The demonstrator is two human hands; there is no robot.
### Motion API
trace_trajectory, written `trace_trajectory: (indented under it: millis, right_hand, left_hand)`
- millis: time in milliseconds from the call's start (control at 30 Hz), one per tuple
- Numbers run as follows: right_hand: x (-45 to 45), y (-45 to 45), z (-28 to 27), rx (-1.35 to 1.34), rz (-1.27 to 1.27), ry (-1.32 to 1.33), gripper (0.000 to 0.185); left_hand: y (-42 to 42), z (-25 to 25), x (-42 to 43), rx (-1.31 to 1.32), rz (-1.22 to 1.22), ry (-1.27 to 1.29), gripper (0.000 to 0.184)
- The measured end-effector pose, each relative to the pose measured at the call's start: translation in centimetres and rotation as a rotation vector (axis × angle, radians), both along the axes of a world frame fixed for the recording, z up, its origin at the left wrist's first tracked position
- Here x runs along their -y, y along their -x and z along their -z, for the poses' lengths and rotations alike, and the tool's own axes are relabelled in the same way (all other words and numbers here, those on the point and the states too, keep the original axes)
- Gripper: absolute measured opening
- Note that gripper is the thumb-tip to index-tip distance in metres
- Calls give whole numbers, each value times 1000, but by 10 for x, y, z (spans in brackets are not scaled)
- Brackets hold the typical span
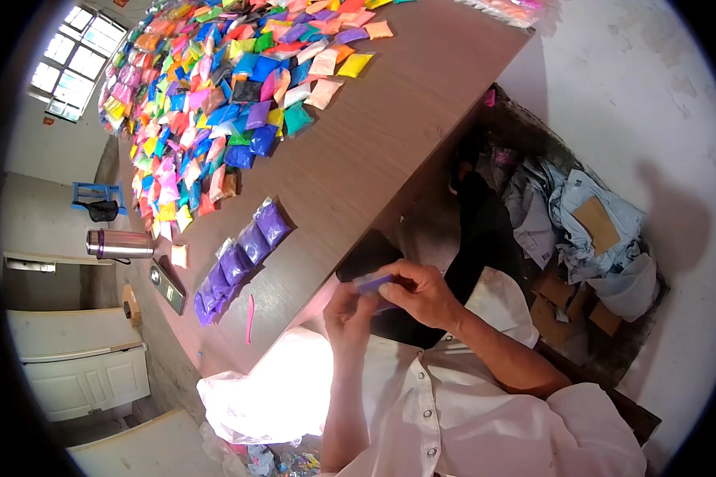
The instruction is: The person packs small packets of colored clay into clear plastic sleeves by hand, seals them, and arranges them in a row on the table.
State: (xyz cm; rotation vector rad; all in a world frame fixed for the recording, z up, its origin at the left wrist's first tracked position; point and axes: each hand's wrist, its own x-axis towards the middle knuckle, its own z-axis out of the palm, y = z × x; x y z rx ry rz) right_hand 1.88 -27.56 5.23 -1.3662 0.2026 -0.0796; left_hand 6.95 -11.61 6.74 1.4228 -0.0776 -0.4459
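Both of my hands hold one small purple packet above my lap, just off the table's front edge. My left hand pinches its left side. My right hand grips its right side with thumb and fingers. A row of overlapping purple packets lies on the brown table to the left of my hands. Close to that row is a thin pink stick. A bright white plastic bag sits below the table edge, beside my left forearm.
Many colourful packets are heaped across the table's far part. A phone, a metal flask and one pale packet are at the left. Crumpled plastic bags and cardboard pieces lie on the right beside the wall.
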Motion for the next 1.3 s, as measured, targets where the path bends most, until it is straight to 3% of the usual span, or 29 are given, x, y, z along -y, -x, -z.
trace_trajectory:
  millis: [367, 567, 800, 1067, 1300]
  right_hand:
    - [0, 0, -2, -1, 30, 97, 17]
    - [-6, 0, 4, -6, 74, -1, 15]
    - [3, 0, 5, 35, 89, 162, 13]
    - [2, 1, -11, -19, 2, -133, 23]
    - [6, 1, -6, -94, -110, -88, 30]
  left_hand:
    - [-2, -2, -1, 49, 11, -147, 12]
    - [-3, -3, -3, 144, 10, -268, 14]
    - [-2, -10, 5, 19, 36, -163, 17]
    - [-5, -3, -5, 30, 42, -73, 16]
    - [-8, -12, 0, 15, 40, -114, 20]
